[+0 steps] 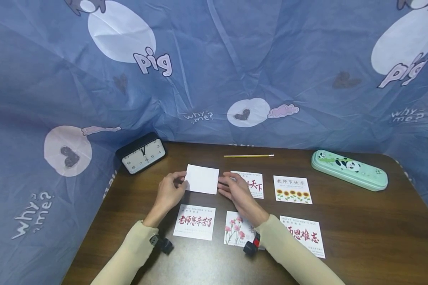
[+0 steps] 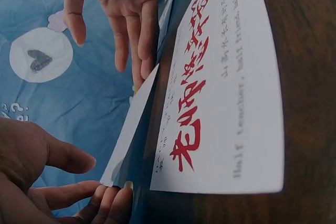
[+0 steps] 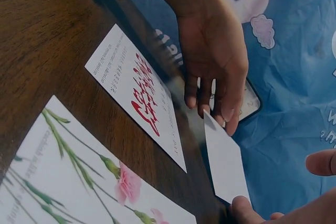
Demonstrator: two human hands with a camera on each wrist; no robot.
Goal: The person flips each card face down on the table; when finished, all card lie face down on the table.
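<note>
Pencil case point(image 1: 349, 170) in mint green, printed with pandas, lies at far right in the head view; its lid is down, hiding the contents. It rests on a dark brown wood-grain surface point(image 1: 363, 237), with blue cloth point(image 1: 196, 79) hanging behind, printed with hearts and the words "pig" and "why me?". A black clock point(image 1: 142, 156) with a pale face is at the far left corner; a yellow pencil point(image 1: 248, 156) lies near the back edge. A small white blank card point(image 1: 202, 179) is between the person's left hand point(image 1: 167, 192) and right hand point(image 1: 240, 194). To its right are a red-lettered card point(image 1: 257, 186), partly hidden by the right hand, and a sunflower card point(image 1: 292, 190). Nearer the person lie a red-script card point(image 1: 194, 222), a carnation card point(image 1: 234, 229) and another printed card point(image 1: 308, 237), partly behind the right sleeve point(image 1: 296, 253).

In the left wrist view, the blank card appears nearly edge-on. The left fingers touch one end, thumb apart; the right fingers extend loosely at the other.

In the right wrist view, its plain, straight-edged face shows, with relaxed fingers at opposite ends. Whether it lies fully flat is unclear.
</note>
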